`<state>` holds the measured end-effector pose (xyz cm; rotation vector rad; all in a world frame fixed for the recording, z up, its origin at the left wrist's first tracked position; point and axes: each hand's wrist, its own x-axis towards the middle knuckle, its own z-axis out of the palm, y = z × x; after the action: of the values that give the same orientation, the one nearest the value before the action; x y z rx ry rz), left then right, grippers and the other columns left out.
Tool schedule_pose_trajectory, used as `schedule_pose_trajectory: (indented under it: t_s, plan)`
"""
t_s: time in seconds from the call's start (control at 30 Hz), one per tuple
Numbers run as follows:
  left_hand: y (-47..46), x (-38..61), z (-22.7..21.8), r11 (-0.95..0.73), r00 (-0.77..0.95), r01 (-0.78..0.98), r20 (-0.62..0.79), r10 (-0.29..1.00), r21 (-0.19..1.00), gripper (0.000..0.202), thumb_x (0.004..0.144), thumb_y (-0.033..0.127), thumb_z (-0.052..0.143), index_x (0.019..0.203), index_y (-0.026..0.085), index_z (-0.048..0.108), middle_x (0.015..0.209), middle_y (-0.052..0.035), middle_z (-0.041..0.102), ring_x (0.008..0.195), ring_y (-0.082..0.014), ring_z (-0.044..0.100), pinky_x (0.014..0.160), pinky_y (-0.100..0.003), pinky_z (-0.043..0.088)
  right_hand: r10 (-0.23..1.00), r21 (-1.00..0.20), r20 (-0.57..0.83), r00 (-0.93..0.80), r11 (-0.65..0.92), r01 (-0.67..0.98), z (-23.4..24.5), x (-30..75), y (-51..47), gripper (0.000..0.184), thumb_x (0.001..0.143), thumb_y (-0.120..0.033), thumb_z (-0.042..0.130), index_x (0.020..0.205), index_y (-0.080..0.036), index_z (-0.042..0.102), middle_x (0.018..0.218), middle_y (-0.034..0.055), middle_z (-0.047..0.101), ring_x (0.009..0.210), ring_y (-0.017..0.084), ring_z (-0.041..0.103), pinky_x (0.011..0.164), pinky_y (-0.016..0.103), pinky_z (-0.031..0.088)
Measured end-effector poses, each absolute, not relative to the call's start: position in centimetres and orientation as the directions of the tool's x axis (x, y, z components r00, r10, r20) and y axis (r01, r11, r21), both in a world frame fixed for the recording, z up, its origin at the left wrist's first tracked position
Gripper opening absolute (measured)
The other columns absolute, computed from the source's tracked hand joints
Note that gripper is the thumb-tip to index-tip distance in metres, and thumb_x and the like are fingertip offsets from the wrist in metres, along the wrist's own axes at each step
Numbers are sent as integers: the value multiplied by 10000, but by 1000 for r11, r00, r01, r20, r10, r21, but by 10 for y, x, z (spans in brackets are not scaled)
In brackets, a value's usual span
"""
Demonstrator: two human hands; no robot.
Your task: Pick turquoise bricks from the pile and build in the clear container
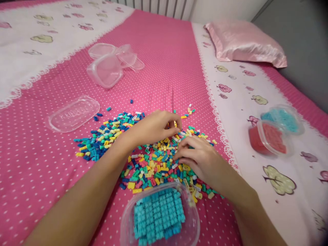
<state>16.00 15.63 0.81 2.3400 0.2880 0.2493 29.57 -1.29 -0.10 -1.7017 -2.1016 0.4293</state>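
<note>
A wide pile of small toy building bricks (153,167), in yellow, green, blue, red and white, lies on the bed. My left hand (161,128) reaches over the pile's far side, thumb and forefinger tips together; anything between them is too small to make out. Lower down and to the right, my right hand (201,155) bends its fingers into the bricks, with fingertips close together and whatever they pinch hidden. Nearest me stands a clear plastic tub (193,222), holding turquoise bricks (159,215) joined in neat rows.
A clear lid (74,114) lies left of the pile. Farther back are several empty clear tubs and lids (106,70). At right, a tub of red bricks (269,138) stands beside one of turquoise bricks (284,118). A pink pillow (246,42) rests on the patterned bedsheet (164,44).
</note>
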Motion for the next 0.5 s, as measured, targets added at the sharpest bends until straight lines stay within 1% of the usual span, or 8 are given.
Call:
schedule_pose_trajectory:
  t_s: [0.1, 0.2, 0.33, 0.43, 0.5]
  plan:
    - [155, 161, 7, -686, 951, 126, 110, 290, 717, 144, 911, 179, 577, 933, 154, 718, 723, -3, 705, 639, -108, 601, 598, -216, 385, 974, -476, 124, -191, 227, 850, 0, 294, -14, 155, 950, -140, 606, 862, -186, 725, 967, 63, 682, 949, 230, 595, 854, 407, 461]
    - [152, 159, 6, -669, 944, 109, 135, 302, 735, 142, 903, 162, 578, 922, 144, 717, 702, 0, 695, 631, -105, 596, 597, -211, 389, 972, -499, 142, -185, 232, 835, 6, 293, -16, 145, 975, -162, 586, 902, -179, 709, 954, 45, 709, 945, 203, 609, 879, 389, 460]
    - [149, 155, 3, -644, 933, 100, 153, 326, 759, 139, 898, 172, 571, 905, 136, 705, 688, 11, 679, 614, -94, 578, 584, -200, 394, 965, -584, 194, -177, 259, 769, 18, 289, -21, 86, 942, -136, 645, 942, -204, 697, 952, -18, 749, 939, 130, 654, 884, 292, 470]
    - [146, 151, 2, -629, 909, 79, 203, 364, 773, 135, 875, 148, 573, 897, 133, 705, 676, 22, 659, 601, -82, 548, 575, -192, 385, 962, -606, 208, -179, 270, 748, 30, 281, -28, 116, 906, -106, 675, 913, -221, 684, 922, -50, 741, 920, 104, 656, 860, 247, 477]
    - [145, 149, 2, -624, 893, 54, 241, 379, 779, 148, 872, 132, 568, 911, 131, 711, 672, 25, 655, 594, -76, 538, 573, -190, 382, 963, -605, 206, -175, 265, 750, 38, 274, -34, 152, 880, -78, 678, 895, -229, 669, 894, -64, 721, 888, 88, 652, 812, 217, 480]
